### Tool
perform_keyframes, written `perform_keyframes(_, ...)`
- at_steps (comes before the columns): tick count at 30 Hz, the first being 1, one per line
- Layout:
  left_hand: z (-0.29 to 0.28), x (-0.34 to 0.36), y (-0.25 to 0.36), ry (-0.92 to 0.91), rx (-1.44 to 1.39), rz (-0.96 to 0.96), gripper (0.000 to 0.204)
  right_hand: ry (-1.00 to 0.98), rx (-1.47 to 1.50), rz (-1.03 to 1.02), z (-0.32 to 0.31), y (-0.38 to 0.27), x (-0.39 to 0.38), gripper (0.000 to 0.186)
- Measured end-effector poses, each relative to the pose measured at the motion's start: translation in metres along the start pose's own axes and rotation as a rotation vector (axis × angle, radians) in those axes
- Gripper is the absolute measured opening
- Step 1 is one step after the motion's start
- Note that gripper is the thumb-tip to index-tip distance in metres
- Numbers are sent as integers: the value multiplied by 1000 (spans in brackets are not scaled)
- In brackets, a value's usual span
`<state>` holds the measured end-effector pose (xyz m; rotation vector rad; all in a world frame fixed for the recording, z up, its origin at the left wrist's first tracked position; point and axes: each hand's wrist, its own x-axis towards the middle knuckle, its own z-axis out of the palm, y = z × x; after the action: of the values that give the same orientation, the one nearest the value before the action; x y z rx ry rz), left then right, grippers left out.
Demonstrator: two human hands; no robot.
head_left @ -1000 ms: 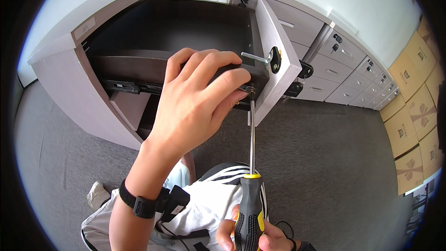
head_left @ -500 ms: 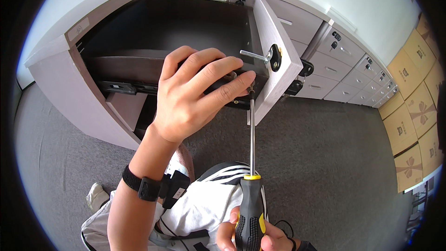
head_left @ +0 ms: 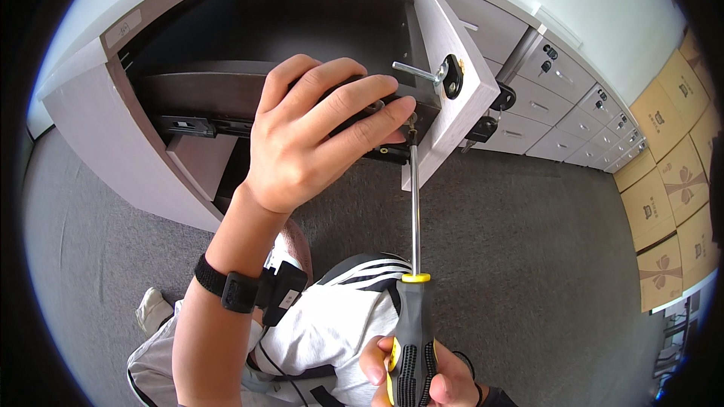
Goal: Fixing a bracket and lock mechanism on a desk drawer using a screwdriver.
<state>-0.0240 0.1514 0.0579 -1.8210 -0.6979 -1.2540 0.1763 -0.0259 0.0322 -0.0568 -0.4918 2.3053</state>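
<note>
A dark-brown drawer (head_left: 204,84) is pulled out of a pale wood-grain cabinet (head_left: 113,113), with a light front panel (head_left: 452,38). My left hand (head_left: 302,143) curls over the drawer's near side by the panel, its fingers gripping the edge; the thumb is mostly hidden. In my right hand (head_left: 452,377), at the bottom, is a screwdriver (head_left: 415,309) with a black and yellow handle. Its long shaft points up to a small brass-coloured screw (head_left: 412,132) beside my left fingertip, at the drawer's corner. A lock (head_left: 452,77) with a metal rod sits on the panel's inner face.
A black slide rail (head_left: 185,126) runs along the drawer's side. Keys (head_left: 483,129) hang outside the panel. More drawer cabinets (head_left: 539,105) line the wall behind, and cardboard boxes (head_left: 660,200) are stacked at the right. Grey carpet (head_left: 528,271) covers the floor.
The screwdriver handle has turned in my right hand, its yellow part now showing on the left. The drawer and my left hand appear slightly higher in view; the left hand keeps its grip.
</note>
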Motion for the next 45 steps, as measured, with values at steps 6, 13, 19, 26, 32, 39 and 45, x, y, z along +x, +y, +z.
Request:
perform_keyframes(6, 0, -6, -4, 15, 5, 17, 36, 37, -65, 168, 6, -10, 1, 68)
perform_keyframes(13, 3, -4, -1, 19, -2, -11, 36, -154, 94, -95, -6, 12, 6, 73)
perform_keyframes(19, 1, -4, 0, 3, 10, -21, 36, 25, -179, 36, 9, -2, -1, 68)
perform_keyframes(26, 2, -6, 0, 20, -5, -36, 35, -76, 148, 128, -4, 0, 0, 69)
perform_keyframes(32, 2, -4, 1, 15, -8, -44, 34, -21, -2, 104, -26, 2, -26, 74)
perform_keyframes(39, 2, -6, 2, 2, -7, -58, 33, -39, 84, 162, -3, 2, 1, 75)
perform_keyframes(45, 2, -6, 3, 1, -3, -63, 33, 46, -83, 147, -14, -1, -18, 58)
